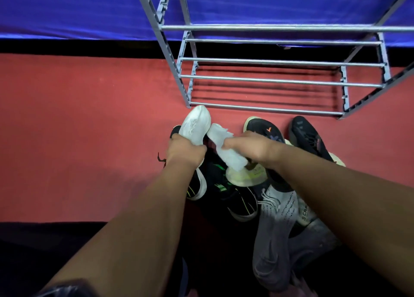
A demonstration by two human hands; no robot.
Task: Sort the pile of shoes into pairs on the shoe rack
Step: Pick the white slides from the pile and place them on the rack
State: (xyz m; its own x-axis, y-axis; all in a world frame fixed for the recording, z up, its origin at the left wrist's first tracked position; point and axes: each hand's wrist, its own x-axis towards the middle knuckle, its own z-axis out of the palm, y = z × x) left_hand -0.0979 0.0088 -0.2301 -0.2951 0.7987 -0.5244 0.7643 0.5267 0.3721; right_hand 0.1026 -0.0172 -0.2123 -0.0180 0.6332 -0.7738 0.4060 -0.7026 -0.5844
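Observation:
A pile of shoes lies on the red floor in front of a grey metal shoe rack (268, 61) whose bars carry nothing. My left hand (186, 150) grips one white shoe (196, 125), sole up, toe pointing toward the rack. My right hand (253, 146) holds a second white shoe (226, 153), also sole up, its heel down over the pile. Beneath them lie black shoes with green marks (226, 189), a grey knit shoe (273, 225), and two dark shoes (309, 139) to the right.
A blue cloth (78, 9) hangs behind the rack. Red floor (78, 128) stretches out to the left of the pile. A dark edge runs along the bottom left.

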